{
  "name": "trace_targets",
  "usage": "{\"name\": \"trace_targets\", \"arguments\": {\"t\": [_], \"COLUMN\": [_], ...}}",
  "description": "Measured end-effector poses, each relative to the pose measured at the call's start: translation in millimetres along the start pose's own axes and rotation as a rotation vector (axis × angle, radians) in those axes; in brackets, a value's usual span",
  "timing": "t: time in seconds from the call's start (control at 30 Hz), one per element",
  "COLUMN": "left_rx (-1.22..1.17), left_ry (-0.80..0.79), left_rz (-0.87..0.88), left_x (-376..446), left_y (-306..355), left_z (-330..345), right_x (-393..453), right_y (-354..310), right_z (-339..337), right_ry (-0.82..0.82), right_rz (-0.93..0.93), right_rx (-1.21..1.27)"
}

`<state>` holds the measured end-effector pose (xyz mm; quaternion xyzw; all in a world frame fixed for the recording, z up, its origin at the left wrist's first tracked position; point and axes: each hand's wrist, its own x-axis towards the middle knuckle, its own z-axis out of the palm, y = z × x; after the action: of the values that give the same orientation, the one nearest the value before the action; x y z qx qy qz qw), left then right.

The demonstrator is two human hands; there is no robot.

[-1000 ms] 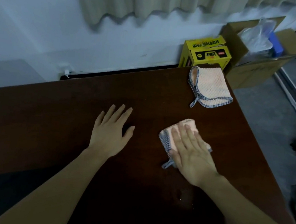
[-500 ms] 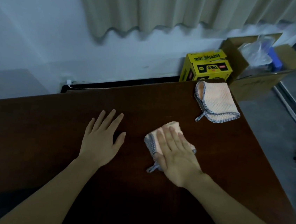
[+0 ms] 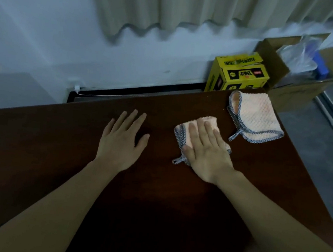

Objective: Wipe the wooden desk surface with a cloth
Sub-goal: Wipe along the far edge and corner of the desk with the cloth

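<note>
Head view: left hand (image 3: 121, 141) lies flat, fingers straight, on the dark brown wooden desk (image 3: 55, 155), likely bracing. Right hand (image 3: 206, 150) presses flat, fingers extended, on the folded peach grey-edged cloth (image 3: 183, 135), which pokes out at 10–12 o'clock. A second peach cloth (image 3: 253, 116) sits idle at 2 o'clock.

Dark wood worktop (image 3: 56, 145), smooth with a dull sheen; two waffle-textured cloths (image 3: 183, 133) (image 3: 254, 116); matt cardboard box (image 3: 288, 95).
</note>
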<state>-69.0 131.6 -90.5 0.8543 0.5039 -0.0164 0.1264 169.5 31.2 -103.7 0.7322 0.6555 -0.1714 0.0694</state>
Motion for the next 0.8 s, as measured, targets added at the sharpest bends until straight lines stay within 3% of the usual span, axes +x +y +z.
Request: {"name": "trace_targets", "arguments": {"t": [0.23, 0.4, 0.5, 0.63, 0.8], "left_rx": [0.005, 0.017, -0.004, -0.019, -0.023], "left_ry": [-0.018, -0.003, 0.002, 0.001, -0.016], "left_rz": [-0.004, -0.021, -0.027, -0.017, -0.049], "left_x": [-3.8, 6.0, 9.8, 4.7, -5.3], "left_y": [-10.2, -15.8, -15.3, -18.3, -22.6], "left_z": [-1.4, -4.1, -2.0, 0.4, 4.0], "right_x": [84.6, 53.8, 18.5, 43.3, 92.7], "right_y": [13.4, -27.2, -8.3, 22.4, -20.2], "right_z": [-31.5, -20.6, -14.2, -25.1, -32.7], "right_ry": [0.049, 0.036, -0.023, 0.013, 0.010], "right_rz": [0.253, -0.033, -0.142, -0.003, 0.182], "right_rx": [0.034, 0.001, -0.037, -0.066, 0.075]}}
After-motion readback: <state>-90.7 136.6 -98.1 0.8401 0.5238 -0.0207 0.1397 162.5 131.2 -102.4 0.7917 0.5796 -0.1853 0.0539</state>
